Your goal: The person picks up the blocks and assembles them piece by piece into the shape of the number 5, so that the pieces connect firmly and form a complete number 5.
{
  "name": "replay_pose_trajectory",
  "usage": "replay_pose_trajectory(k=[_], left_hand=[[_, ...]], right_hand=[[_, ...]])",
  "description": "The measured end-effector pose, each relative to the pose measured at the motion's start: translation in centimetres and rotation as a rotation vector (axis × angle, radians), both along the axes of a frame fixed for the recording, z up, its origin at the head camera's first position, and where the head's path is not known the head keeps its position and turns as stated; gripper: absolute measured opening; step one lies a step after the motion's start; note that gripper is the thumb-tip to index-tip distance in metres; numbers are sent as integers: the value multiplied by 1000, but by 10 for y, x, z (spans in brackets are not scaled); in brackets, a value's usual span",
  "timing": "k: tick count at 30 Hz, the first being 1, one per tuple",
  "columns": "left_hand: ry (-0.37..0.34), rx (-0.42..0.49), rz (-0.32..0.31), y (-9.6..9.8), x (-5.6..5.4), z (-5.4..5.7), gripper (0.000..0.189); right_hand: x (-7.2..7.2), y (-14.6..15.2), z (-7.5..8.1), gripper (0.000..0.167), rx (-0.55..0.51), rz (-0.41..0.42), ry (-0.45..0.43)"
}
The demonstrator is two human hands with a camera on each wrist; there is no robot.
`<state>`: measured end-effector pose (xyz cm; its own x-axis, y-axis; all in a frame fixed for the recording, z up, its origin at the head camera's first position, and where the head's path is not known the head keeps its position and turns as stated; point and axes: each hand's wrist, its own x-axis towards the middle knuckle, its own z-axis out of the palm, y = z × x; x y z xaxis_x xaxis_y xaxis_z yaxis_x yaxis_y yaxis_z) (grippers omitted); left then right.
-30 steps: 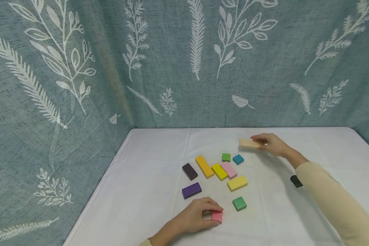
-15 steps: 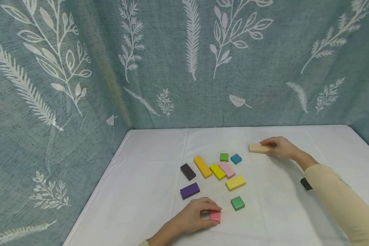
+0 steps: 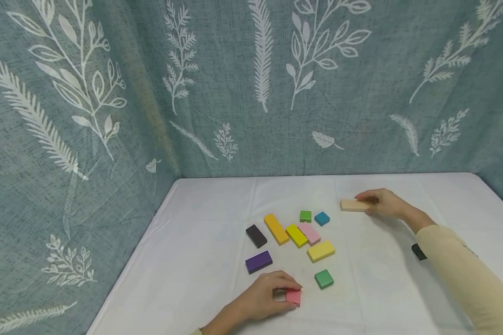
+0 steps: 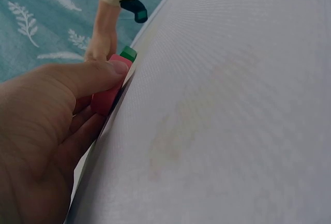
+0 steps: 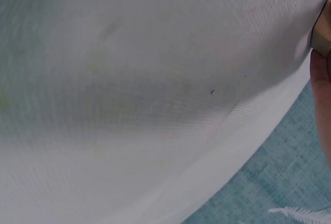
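My left hand (image 3: 268,295) pinches a pinkish-red block (image 3: 293,297) between thumb and fingers, low at the front of the white table. In the left wrist view the thumb lies over the top of this red block (image 4: 106,97). Further back on the right, my right hand (image 3: 386,204) grips one end of a long plain wooden block (image 3: 353,205). Its left part sticks out from the fingers, while the other end is hidden by the hand. Only a corner of the wooden block (image 5: 322,35) and some fingers (image 5: 320,94) show at the right wrist view's edge.
Several coloured blocks lie between the hands: a green block (image 3: 324,279), pale yellow block (image 3: 321,251), pink block (image 3: 309,233), bright yellow block (image 3: 296,235), orange block (image 3: 276,229), black block (image 3: 256,236), purple block (image 3: 259,262), blue block (image 3: 322,218) and small green block (image 3: 305,216). A patterned curtain (image 3: 234,93) hangs behind.
My right hand has carried the wooden block rightward and a little toward me, then nearly stopped. The left hand keeps its hold on the red block in place. The head view has shifted slightly.
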<state>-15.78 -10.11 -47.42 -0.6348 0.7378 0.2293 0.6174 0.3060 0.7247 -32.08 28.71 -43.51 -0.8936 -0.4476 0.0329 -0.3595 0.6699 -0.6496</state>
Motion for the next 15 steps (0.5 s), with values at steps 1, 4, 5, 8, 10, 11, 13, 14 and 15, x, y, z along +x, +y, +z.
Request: replay_pose_trajectory(k=[1, 4, 5, 8, 10, 11, 13, 14, 15], left_hand=[[-1, 0, 0, 0, 0, 0, 31], [-14, 2, 2, 0, 0, -1, 31], [-14, 0, 3, 1, 0, 0, 30], [-16, -5, 6, 1, 0, 0, 30], [-12, -8, 6, 1, 0, 0, 31], [-7, -9, 6, 1, 0, 0, 31], [5, -6, 4, 1, 1, 0, 31], [11, -5, 3, 1, 1, -1, 31], [16, -4, 3, 1, 1, -1, 31]], right_hand=[[0, 0, 0, 39, 0, 2, -5], [-1, 2, 0, 40, -1, 5, -14], [-1, 2, 0, 40, -3, 5, -17], [-1, 2, 1, 39, 3, 8, -17], [-1, 2, 1, 39, 7, 4, -16], [-1, 2, 1, 39, 10, 4, -14], [0, 2, 1, 39, 12, 3, -9], [-1, 3, 1, 39, 11, 3, -7], [-1, 3, 0, 39, 8, 2, -5]])
